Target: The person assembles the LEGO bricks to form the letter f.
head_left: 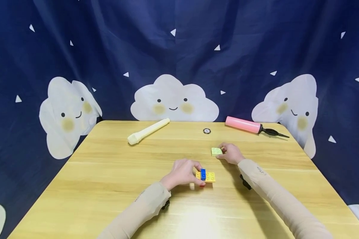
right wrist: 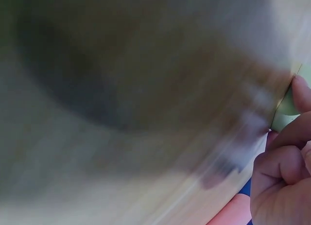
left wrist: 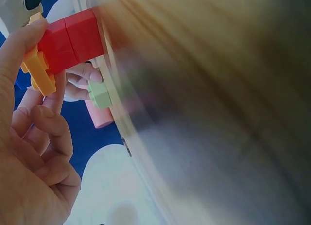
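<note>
My left hand (head_left: 183, 172) grips a small stack of toy bricks by its left end, thumb on the near side and fingers on the far side. A narrow blue brick (head_left: 203, 174) sits across a studded yellow brick (head_left: 210, 177). Beneath the yellow one, two red bricks (left wrist: 72, 40) show in the left wrist view, their lower end right at the tabletop. Farther back and to the right, my right hand (head_left: 231, 154) pinches a pale green brick (head_left: 216, 151) between thumb and fingers, low at the table. The right wrist view shows only part of this green brick (right wrist: 286, 106), mostly behind the fingers.
Along the back of the wooden table (head_left: 107, 176) lie a cream microphone-shaped stick (head_left: 148, 131), a small dark round disc (head_left: 207, 131) and a pink hand pump (head_left: 243, 125) with a black nozzle. A dark blue curtain (head_left: 155, 46) with clouds hangs behind.
</note>
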A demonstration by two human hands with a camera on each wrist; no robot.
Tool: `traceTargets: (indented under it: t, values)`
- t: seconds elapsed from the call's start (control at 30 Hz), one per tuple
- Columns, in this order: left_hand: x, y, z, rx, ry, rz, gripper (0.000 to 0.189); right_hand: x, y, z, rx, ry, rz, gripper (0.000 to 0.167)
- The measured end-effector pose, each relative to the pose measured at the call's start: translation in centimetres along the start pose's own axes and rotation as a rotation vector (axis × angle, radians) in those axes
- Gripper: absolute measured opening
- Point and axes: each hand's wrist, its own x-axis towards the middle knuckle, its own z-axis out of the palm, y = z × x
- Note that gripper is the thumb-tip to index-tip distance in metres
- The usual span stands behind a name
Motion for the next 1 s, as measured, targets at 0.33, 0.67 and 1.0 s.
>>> traceTargets:
  t: [0.33, 0.67, 1.0]
  values:
    - [-0.1, 0.1, 0.0, -0.038, -0.009, -0.016, 0.044, -1.0, -0.6, -0.4, -0.005, -0.008, -0.032, 0.035]
    - [-0.2, 0.0, 0.0, -0.054, -0.016, -0.025, 0.044, -2.6, -2.8, -1.1, 0.028, 0.000, -0.058, 0.039]
    - [-0.1, 0.1, 0.0, -0.059, -0.014, -0.017, 0.043, -4.1, -4.3, -1.6, 0.110, -0.019, -0.077, 0.036]
